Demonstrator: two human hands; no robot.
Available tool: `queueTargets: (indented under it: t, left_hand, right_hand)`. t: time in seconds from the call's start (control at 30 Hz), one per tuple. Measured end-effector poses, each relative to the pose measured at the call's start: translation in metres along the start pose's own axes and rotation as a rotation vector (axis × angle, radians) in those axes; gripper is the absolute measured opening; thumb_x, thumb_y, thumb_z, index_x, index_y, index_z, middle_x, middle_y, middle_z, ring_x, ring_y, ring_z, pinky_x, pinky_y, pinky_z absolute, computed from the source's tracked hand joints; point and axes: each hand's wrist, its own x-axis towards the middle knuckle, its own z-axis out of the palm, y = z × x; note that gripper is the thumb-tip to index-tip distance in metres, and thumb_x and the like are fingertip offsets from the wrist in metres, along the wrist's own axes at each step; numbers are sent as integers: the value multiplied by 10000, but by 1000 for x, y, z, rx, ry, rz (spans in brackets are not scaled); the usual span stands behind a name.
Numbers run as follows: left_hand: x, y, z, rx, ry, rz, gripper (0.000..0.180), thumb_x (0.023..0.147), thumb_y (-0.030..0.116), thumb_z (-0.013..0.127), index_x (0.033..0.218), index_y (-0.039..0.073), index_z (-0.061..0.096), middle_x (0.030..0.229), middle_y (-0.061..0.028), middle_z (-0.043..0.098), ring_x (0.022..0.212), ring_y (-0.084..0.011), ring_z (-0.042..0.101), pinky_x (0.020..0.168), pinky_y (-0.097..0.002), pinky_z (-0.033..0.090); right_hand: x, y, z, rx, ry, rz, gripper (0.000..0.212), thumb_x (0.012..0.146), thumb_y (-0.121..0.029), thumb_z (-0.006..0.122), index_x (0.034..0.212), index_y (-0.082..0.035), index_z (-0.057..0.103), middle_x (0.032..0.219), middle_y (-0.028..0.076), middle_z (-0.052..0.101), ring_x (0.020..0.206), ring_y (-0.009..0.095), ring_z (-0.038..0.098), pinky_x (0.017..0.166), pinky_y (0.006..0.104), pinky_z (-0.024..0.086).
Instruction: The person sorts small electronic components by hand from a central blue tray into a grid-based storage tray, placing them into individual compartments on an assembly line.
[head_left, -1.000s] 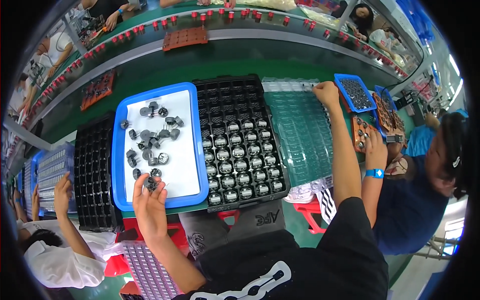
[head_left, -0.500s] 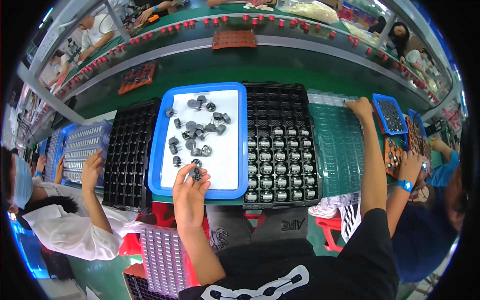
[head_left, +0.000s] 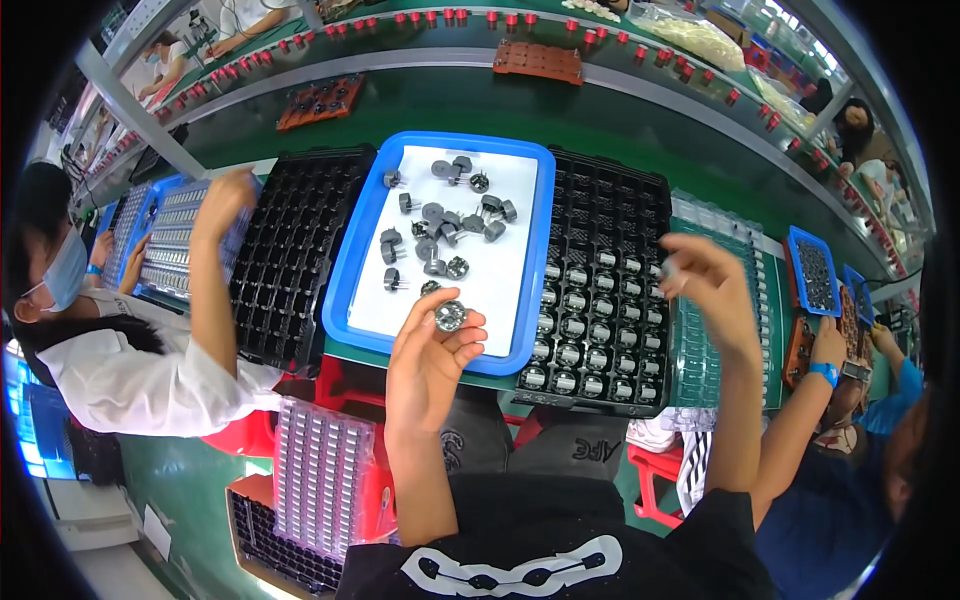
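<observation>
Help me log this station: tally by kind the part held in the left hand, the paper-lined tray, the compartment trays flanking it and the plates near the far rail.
Round component in the left hand: 1
Blue paper-lined tray: 1
Black compartment trays, visible on top: 2
Orange-brown plates: 2
Total: 6
</observation>
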Motion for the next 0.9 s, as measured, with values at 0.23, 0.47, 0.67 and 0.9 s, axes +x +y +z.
queueTargets:
  t: [0.23,0.47,0.67,0.9]
  left_hand:
    - [-14,1,9,124,-41,-14,341,1025,208,394,1249,-20,513,936,-159,636,826,-187,617,768,-301,499]
    - [-32,6,12,291,-91,-1,401,1042,311,394,1166,-33,560,777,-83,583,694,-123,522,664,-251,432]
    - [-42,10,12,297,-173,-87,451,1045,354,372,1079,-33,601,766,-61,595,639,-97,533,582,-222,417]
    - [-49,11,10,332,-253,-88,455,1042,363,383,1089,-32,602,845,-83,635,691,-117,586,622,-241,462]
  right_hand:
    - [-53,-9,105,677,-227,236,344,812,-144,686,1061,88,644,912,147,613,752,195,631,646,319,547]
    - [-57,-21,142,716,-254,304,246,906,-84,605,1080,91,605,960,197,677,768,224,685,686,325,574]
    - [-63,-24,151,557,-211,124,237,944,-108,585,1099,71,595,984,180,682,874,212,682,772,316,560]
    - [-66,-20,151,294,-255,-115,191,934,-50,597,1093,28,667,953,92,644,847,110,611,738,221,478]
